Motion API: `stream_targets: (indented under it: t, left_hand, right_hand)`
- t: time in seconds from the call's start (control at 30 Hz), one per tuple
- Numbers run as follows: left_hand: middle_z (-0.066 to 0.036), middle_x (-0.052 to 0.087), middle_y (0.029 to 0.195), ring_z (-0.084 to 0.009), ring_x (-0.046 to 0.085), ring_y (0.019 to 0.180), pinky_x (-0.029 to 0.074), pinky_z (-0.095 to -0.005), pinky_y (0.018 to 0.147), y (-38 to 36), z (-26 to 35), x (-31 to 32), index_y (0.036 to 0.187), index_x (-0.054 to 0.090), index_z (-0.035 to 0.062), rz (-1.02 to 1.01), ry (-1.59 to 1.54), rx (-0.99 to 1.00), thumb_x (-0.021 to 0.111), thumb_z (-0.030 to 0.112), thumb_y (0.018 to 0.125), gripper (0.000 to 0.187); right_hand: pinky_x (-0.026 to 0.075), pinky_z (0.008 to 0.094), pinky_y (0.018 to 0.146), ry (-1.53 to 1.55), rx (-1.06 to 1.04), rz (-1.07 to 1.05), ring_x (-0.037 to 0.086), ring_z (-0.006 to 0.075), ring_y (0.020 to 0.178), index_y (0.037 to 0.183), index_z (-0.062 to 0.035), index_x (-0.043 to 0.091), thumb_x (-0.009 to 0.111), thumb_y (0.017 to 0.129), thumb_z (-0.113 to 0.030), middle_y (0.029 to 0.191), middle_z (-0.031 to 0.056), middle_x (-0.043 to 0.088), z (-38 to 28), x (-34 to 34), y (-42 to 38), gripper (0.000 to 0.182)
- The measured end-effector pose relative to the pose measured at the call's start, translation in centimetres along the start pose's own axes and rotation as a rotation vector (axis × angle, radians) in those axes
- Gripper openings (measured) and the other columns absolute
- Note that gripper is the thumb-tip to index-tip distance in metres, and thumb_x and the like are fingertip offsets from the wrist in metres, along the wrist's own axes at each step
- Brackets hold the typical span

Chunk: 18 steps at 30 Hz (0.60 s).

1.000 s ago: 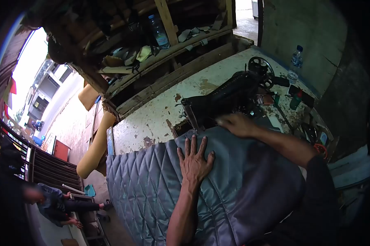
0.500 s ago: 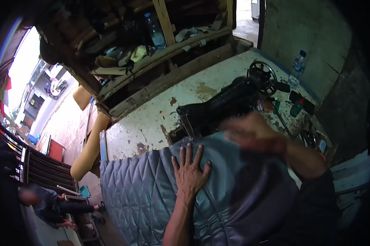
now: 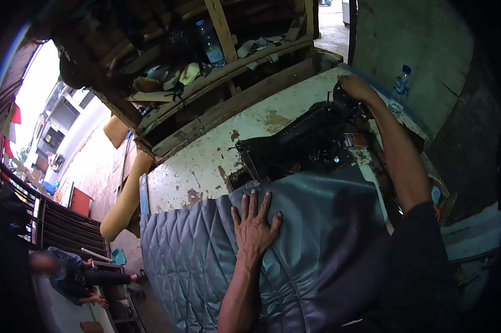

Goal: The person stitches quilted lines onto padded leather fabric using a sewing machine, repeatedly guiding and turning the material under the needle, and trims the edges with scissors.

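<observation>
A dark grey quilted leatherette sheet [image 3: 189,255] lies over the front of the table, its upper edge at the foot of a black sewing machine [image 3: 295,130]. My left hand [image 3: 256,230] rests flat on the sheet just below the needle area, fingers spread. Diagonal stitching runs over the sheet's left part; the part to the right is smooth and creased. At the machine's far right end, my right hand [image 3: 356,89] is closed over the handwheel [image 3: 341,99], covering most of it. The needle tip is too small to make out.
The worn white tabletop [image 3: 175,183] carries a water bottle [image 3: 400,89] at the back right. A wooden shelf [image 3: 223,77] with scraps and another bottle [image 3: 209,44] stands behind. At lower left, a person [image 3: 73,277] sits beside a wooden frame.
My right hand has moved from above the sheet, up and right, onto the handwheel. My left hand remains flat on the sheet. The view has shifted slightly.
</observation>
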<state>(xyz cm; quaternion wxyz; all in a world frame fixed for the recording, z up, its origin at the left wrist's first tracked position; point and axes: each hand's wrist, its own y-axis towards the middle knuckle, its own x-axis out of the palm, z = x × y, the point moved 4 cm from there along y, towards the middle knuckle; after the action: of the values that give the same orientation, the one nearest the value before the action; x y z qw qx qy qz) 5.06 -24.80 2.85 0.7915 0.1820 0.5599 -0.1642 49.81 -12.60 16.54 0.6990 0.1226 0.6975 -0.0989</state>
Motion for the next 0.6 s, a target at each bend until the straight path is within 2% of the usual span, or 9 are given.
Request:
stream_targets:
  t: [0.07,0.17,0.27,0.33,0.4,0.43,0.5,0.57,0.6]
  left_hand:
    - [-0.012,0.033,0.168,-0.0336,0.025,0.158,0.011,-0.0618,0.127,-0.1,-0.1,0.2,0.159,0.044,0.0274,-0.002,-0.003,-0.001,0.055,0.054,0.097,0.068]
    - [-0.012,0.031,0.170,-0.0335,0.023,0.158,0.010,-0.0592,0.128,-0.1,-0.2,0.0,0.158,0.045,0.0281,-0.006,-0.032,-0.018,0.057,0.052,0.097,0.067]
    - [-0.013,0.031,0.169,-0.0340,0.023,0.158,0.010,-0.0596,0.127,-0.1,-0.4,0.2,0.159,0.045,0.0280,0.006,-0.037,0.002,0.057,0.052,0.097,0.067]
    - [-0.013,0.032,0.169,-0.0343,0.025,0.158,0.011,-0.0594,0.127,0.1,-0.4,0.3,0.159,0.043,0.0290,0.006,-0.014,0.002,0.057,0.051,0.097,0.067]
    - [-0.014,0.032,0.169,-0.0344,0.025,0.157,0.012,-0.0603,0.127,0.3,-0.2,0.2,0.159,0.043,0.0259,0.010,-0.004,0.012,0.056,0.051,0.098,0.068]
    - [-0.014,0.033,0.168,-0.0345,0.025,0.157,0.013,-0.0612,0.126,0.0,-0.2,0.1,0.159,0.044,0.0227,0.012,0.018,0.025,0.055,0.051,0.098,0.068]
    - [-0.014,0.033,0.168,-0.0349,0.026,0.157,0.013,-0.0607,0.126,-0.6,-0.6,0.4,0.159,0.044,0.0192,0.004,-0.025,0.043,0.055,0.051,0.098,0.069]
    - [-0.014,0.035,0.167,-0.0359,0.028,0.156,0.015,-0.0595,0.126,-0.9,-1.4,-0.2,0.158,0.043,0.0112,0.046,-0.031,0.045,0.056,0.051,0.099,0.072]
    - [-0.013,0.035,0.167,-0.0356,0.027,0.156,0.015,-0.0597,0.126,-1.4,-1.8,-0.7,0.159,0.042,0.0138,0.002,0.009,0.012,0.056,0.052,0.099,0.073]
  right_hand:
    - [0.047,0.0506,0.104,0.527,0.087,0.204,0.065,0.0453,0.120,0.126,0.0021,0.068,0.036,0.107,-0.035,0.127,0.0313,0.066,1.5,0.5,-1.9,0.052]
    - [0.046,0.0505,0.102,0.815,0.189,0.469,0.065,0.0468,0.117,0.129,0.0031,0.065,0.033,0.109,-0.040,0.124,0.0305,0.067,-0.5,0.0,-7.9,0.058]
    - [0.044,0.0495,0.103,0.581,0.302,0.563,0.061,0.0457,0.119,0.136,0.0020,0.059,0.039,0.109,-0.034,0.126,0.0262,0.067,-1.5,0.6,-12.1,0.049]
    - [0.044,0.0489,0.104,0.496,0.109,0.973,0.057,0.0428,0.123,0.138,0.0002,0.056,0.048,0.105,-0.019,0.127,0.0221,0.065,-6.5,0.3,-17.4,0.039]
    - [0.043,0.0493,0.106,0.697,-0.273,0.846,0.056,0.0398,0.123,0.131,-0.0011,0.058,0.055,0.101,-0.010,0.123,0.0213,0.064,-14.7,0.1,-22.9,0.032]
    - [0.040,0.0501,0.112,0.793,-0.504,0.428,0.051,0.0393,0.134,0.139,-0.0039,0.057,0.055,0.104,-0.021,0.137,0.0209,0.061,-17.3,3.5,-24.5,0.039]
    - [0.029,0.0536,0.122,0.568,-0.638,0.026,0.040,0.0367,0.149,0.151,-0.0082,0.050,0.050,0.107,-0.038,0.157,0.0175,0.048,-21.6,8.6,-26.5,0.053]
    - [0.022,0.0557,0.125,0.404,-0.611,0.055,0.034,0.0348,0.153,0.155,-0.0099,0.045,0.046,0.107,-0.045,0.162,0.0152,0.041,-21.1,12.6,-26.3,0.059]
    - [0.015,0.0578,0.127,0.235,-0.583,0.068,0.028,0.0328,0.156,0.159,-0.0116,0.040,0.042,0.108,-0.052,0.168,0.0130,0.034,-20.8,13.8,-25.9,0.066]
